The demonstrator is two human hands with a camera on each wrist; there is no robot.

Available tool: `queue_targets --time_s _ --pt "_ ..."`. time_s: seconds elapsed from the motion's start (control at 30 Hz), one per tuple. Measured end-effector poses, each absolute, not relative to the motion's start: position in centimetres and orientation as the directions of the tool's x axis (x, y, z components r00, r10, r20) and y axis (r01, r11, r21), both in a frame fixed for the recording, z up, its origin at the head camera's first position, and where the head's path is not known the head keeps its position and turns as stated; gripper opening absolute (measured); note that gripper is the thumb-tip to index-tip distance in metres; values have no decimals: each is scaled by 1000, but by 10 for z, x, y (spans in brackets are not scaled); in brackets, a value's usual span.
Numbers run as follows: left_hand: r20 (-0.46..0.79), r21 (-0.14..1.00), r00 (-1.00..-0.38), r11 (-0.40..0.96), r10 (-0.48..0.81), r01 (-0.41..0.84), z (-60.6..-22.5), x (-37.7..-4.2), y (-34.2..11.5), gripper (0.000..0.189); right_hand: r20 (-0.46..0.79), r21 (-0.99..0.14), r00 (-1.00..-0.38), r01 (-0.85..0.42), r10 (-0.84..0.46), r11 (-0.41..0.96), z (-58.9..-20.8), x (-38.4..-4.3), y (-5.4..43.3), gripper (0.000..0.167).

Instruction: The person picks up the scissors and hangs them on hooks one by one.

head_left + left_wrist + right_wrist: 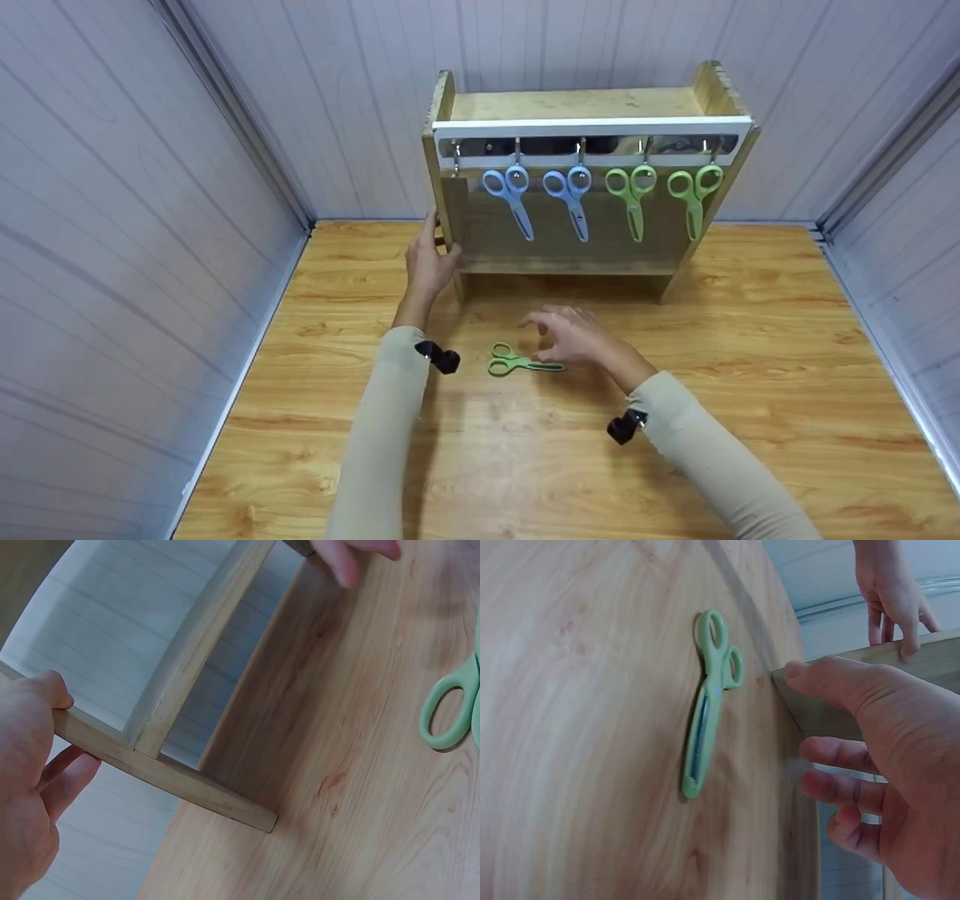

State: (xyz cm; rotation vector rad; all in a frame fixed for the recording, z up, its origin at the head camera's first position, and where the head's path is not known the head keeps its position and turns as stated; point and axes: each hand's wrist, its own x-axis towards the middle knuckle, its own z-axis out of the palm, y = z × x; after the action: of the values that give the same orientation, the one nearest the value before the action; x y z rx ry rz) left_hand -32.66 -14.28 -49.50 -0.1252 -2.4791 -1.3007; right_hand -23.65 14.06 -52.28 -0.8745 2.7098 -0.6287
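My left hand (431,262) grips the left side board of a wooden rack (444,180), thumb on one face and fingers on the other, as the left wrist view (30,772) shows. A pair of green scissors (516,363) lies flat on the wooden surface in front of the rack, handles pointing left. Over the blades hovers my right hand (570,335), fingers loosely bent and apart from the thumb, nothing between them. In the right wrist view the same scissors (711,694) lie beside that hand, untouched.
From hooks on the rack's metal strip (551,146) hang two blue scissors (571,196) and two green scissors (634,196). The leftmost hook (456,159) carries nothing. White panel walls (150,225) enclose the wooden surface on the left, back and right.
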Motion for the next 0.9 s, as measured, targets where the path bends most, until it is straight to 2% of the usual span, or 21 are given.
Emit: queue_targets --time_s 0.37,0.9 --pt "331 771 -941 595 -71 226 -494 -326 -143 73 -106 -485 -759 -524 -642 700 -537 -234 137 56" --pt "327 784 -943 576 -66 232 -495 -327 -144 79 -175 -466 -768 -487 -616 739 -551 -230 138 50"
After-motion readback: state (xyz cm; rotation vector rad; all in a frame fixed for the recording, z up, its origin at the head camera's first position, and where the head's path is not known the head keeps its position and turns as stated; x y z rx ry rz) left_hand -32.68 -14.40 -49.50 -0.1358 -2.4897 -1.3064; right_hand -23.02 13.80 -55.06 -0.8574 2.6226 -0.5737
